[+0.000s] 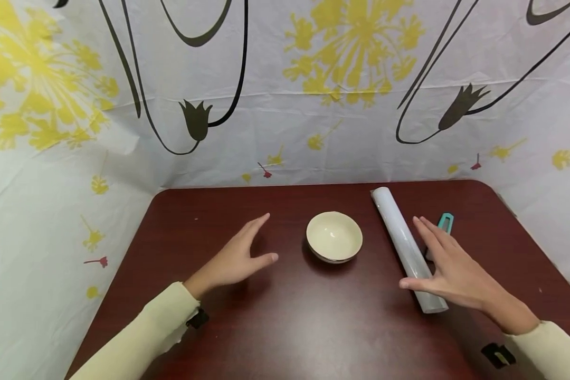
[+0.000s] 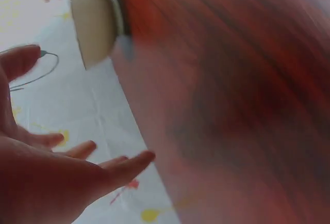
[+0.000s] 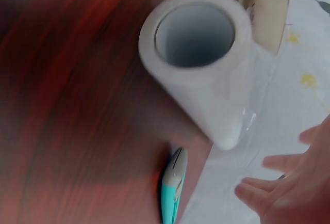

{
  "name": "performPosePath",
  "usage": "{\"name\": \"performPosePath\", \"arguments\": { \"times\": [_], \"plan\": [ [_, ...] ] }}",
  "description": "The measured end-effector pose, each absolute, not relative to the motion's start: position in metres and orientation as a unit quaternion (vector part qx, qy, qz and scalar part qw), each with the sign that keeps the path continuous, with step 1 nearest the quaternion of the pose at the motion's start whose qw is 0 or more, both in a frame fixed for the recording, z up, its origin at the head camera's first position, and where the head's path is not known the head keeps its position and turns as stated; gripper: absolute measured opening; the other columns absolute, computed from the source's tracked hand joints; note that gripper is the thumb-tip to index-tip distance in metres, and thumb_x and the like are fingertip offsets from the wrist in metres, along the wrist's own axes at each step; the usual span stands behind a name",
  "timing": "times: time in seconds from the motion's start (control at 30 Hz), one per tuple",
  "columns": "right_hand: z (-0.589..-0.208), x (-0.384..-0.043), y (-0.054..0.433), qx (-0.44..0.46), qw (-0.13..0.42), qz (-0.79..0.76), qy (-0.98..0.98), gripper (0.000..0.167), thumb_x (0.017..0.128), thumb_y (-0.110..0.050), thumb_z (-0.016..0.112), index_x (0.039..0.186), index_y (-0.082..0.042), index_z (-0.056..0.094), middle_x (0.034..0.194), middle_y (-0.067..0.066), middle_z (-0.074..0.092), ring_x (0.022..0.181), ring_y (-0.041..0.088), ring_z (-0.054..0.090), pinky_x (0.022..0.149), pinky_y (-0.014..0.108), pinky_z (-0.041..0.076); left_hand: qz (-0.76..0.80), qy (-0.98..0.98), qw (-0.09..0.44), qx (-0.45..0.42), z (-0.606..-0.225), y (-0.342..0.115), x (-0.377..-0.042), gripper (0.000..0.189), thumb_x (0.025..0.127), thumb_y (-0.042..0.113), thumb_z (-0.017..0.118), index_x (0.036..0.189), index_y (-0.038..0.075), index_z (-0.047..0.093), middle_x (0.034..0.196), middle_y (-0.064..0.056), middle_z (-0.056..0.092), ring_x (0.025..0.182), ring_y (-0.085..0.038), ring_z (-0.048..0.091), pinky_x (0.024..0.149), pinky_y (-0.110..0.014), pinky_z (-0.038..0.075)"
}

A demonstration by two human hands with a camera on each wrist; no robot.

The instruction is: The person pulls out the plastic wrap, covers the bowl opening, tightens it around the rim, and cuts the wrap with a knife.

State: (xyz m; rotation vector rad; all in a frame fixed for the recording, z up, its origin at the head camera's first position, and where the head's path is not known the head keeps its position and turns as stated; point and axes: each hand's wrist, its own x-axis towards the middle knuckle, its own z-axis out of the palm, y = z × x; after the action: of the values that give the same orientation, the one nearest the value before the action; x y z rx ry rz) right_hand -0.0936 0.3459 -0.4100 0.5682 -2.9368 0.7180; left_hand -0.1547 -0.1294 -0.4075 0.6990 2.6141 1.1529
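Observation:
A cream bowl (image 1: 334, 237) with a dark line near its rim stands upright in the middle of the table. My left hand (image 1: 237, 256) is to the left of it, fingers stretched, touching nothing. Right of the bowl lies a roll of clear plastic film (image 1: 405, 245), whose hollow core faces the right wrist view. Over the lower part of this roll hovers my right hand (image 1: 456, 269), thumb and fingers spread and holding nothing. Partly hidden behind that hand is a teal and grey utility knife (image 3: 174, 185), its teal end showing beyond the fingers in the head view.
The dark red wooden table (image 1: 313, 327) has rounded far corners. A white sheet (image 1: 275, 121) printed with yellow and dark flowers hangs behind it and along both sides. Black straps (image 1: 499, 355) sit near both cream sleeves (image 1: 142, 332).

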Motion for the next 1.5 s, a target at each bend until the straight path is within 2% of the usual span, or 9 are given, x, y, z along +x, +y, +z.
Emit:
{"name": "performPosePath", "arguments": {
  "times": [0.2, 0.43, 0.5, 0.67, 0.8, 0.97, 1.07, 1.23, 1.5],
  "plan": [
    [-0.410, -0.084, 0.336, 0.156, 0.006, 0.233, -0.960, 0.137, 0.080, -0.054, 0.097, 0.177, -0.005, 0.014, 0.171, 0.034, 0.026, 0.145, 0.063, 0.039, 0.101, 0.080, 0.043, 0.505, 0.831, 0.147, 0.181, -0.413, -0.107, -0.155, 0.085, 0.105, 0.023, 0.077, 0.175, 0.015, 0.030, 0.174, -0.018, 0.038, 0.142, -0.043, 0.059, 0.110, -0.055, 0.055],
    [-0.427, -0.074, 0.331, 0.175, 0.061, 0.202, -0.962, 0.146, 0.066, -0.058, 0.104, 0.172, 0.004, 0.024, 0.160, 0.035, 0.037, 0.127, 0.064, 0.054, 0.093, 0.077, 0.052, 0.569, 0.790, 0.182, 0.137, -0.425, -0.073, -0.162, 0.083, 0.105, 0.019, 0.076, 0.174, 0.011, 0.031, 0.174, -0.019, 0.036, 0.106, -0.037, 0.079, 0.086, -0.045, 0.067],
    [-0.431, -0.072, 0.330, 0.169, 0.073, 0.196, -0.963, 0.147, 0.064, -0.058, 0.105, 0.171, 0.006, 0.025, 0.156, 0.035, 0.039, 0.125, 0.065, 0.055, 0.091, 0.077, 0.052, 0.593, 0.772, 0.196, 0.119, -0.428, -0.064, -0.165, 0.083, 0.105, 0.017, 0.076, 0.174, 0.011, 0.030, 0.175, -0.018, 0.034, 0.099, -0.038, 0.079, 0.082, -0.045, 0.068],
    [-0.439, -0.064, 0.328, 0.142, 0.087, 0.183, -0.969, 0.145, 0.062, -0.050, 0.107, 0.167, 0.010, 0.028, 0.147, 0.039, 0.043, 0.120, 0.065, 0.057, 0.088, 0.076, 0.053, 0.620, 0.751, 0.210, 0.087, -0.434, -0.044, -0.171, 0.082, 0.104, 0.015, 0.076, 0.174, 0.014, 0.032, 0.177, -0.015, 0.032, 0.095, -0.036, 0.079, 0.078, -0.044, 0.068],
    [-0.443, -0.059, 0.326, 0.123, 0.105, 0.174, -0.971, 0.132, 0.064, -0.039, 0.107, 0.162, 0.012, 0.035, 0.137, 0.040, 0.046, 0.108, 0.061, 0.062, 0.080, 0.074, 0.055, 0.621, 0.752, 0.207, 0.076, -0.437, -0.032, -0.172, 0.082, 0.103, 0.015, 0.076, 0.174, 0.016, 0.033, 0.175, -0.015, 0.035, 0.090, -0.035, 0.081, 0.075, -0.042, 0.068],
    [-0.446, -0.054, 0.325, 0.108, 0.128, 0.165, -0.972, 0.114, 0.068, -0.032, 0.101, 0.155, 0.012, 0.042, 0.127, 0.038, 0.051, 0.094, 0.054, 0.064, 0.070, 0.070, 0.056, 0.628, 0.749, 0.201, 0.070, -0.442, -0.022, -0.172, 0.081, 0.104, 0.016, 0.076, 0.173, 0.017, 0.035, 0.164, -0.028, 0.046, 0.085, -0.035, 0.081, 0.072, -0.041, 0.069],
    [-0.448, -0.052, 0.324, 0.106, 0.149, 0.162, -0.970, 0.103, 0.070, -0.025, 0.097, 0.151, 0.013, 0.046, 0.125, 0.036, 0.052, 0.090, 0.052, 0.064, 0.067, 0.069, 0.055, 0.639, 0.741, 0.194, 0.065, -0.445, -0.018, -0.171, 0.080, 0.103, 0.015, 0.075, 0.172, 0.017, 0.036, 0.156, -0.033, 0.052, 0.083, -0.036, 0.081, 0.072, -0.041, 0.069],
    [-0.449, -0.050, 0.323, 0.112, 0.174, 0.158, -0.966, 0.089, 0.068, -0.017, 0.091, 0.143, 0.015, 0.053, 0.122, 0.033, 0.055, 0.084, 0.049, 0.065, 0.064, 0.066, 0.055, 0.657, 0.730, 0.176, 0.062, -0.447, -0.011, -0.170, 0.079, 0.099, 0.006, 0.071, 0.171, 0.013, 0.038, 0.150, -0.032, 0.058, 0.080, -0.034, 0.081, 0.072, -0.041, 0.069],
    [-0.448, -0.052, 0.325, 0.121, 0.165, 0.154, -0.967, 0.083, 0.070, -0.016, 0.090, 0.138, 0.018, 0.057, 0.124, 0.032, 0.059, 0.087, 0.047, 0.068, 0.067, 0.066, 0.057, 0.655, 0.735, 0.165, 0.062, -0.446, -0.009, -0.166, 0.079, 0.097, 0.001, 0.067, 0.171, 0.012, 0.040, 0.145, -0.033, 0.061, 0.078, -0.032, 0.081, 0.072, -0.040, 0.068]
  ]
}}
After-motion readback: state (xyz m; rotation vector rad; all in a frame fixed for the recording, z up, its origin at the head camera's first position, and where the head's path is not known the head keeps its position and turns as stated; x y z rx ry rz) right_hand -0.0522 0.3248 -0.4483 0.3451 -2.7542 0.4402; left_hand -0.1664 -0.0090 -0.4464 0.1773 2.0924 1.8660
